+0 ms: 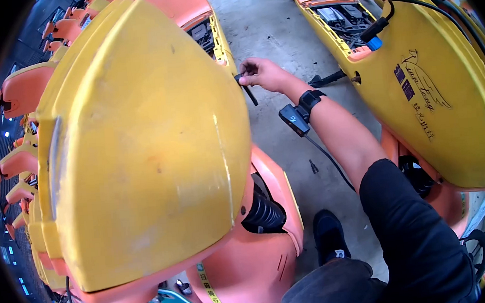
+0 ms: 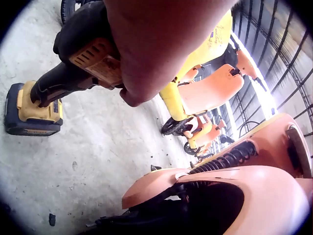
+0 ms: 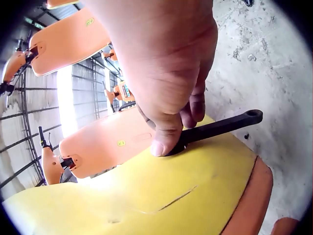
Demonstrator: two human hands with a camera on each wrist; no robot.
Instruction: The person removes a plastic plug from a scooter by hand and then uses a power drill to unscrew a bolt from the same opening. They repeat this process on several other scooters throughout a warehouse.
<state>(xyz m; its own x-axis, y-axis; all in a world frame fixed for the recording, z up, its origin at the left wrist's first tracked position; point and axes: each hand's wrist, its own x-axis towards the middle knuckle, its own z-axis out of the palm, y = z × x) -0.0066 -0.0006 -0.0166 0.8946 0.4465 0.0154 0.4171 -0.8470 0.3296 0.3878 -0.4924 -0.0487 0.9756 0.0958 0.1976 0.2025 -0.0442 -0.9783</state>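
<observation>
On the near scooter's yellow side panel [image 1: 161,135], a black crank arm [image 1: 251,95] sticks out by the panel's edge. My right hand [image 1: 265,75] pinches the arm's inner end between thumb and fingers. In the right wrist view, the thumb [image 3: 166,139] presses there, close against the yellow panel, and the crank arm's free end with its hole [image 3: 253,116] points away over the floor. In the left wrist view, my left hand [image 2: 151,58] grips the body of a black and yellow cordless power tool [image 2: 95,58]; its battery [image 2: 34,110] hangs outward, and its nose is hidden.
A second yellow scooter [image 1: 425,86] stands to the right, with a black crank arm [image 1: 328,79] jutting into the gap. Grey concrete floor [image 1: 284,28] runs between them. An uncovered compartment [image 1: 343,21] shows wiring. More scooters [image 1: 24,92] line the left.
</observation>
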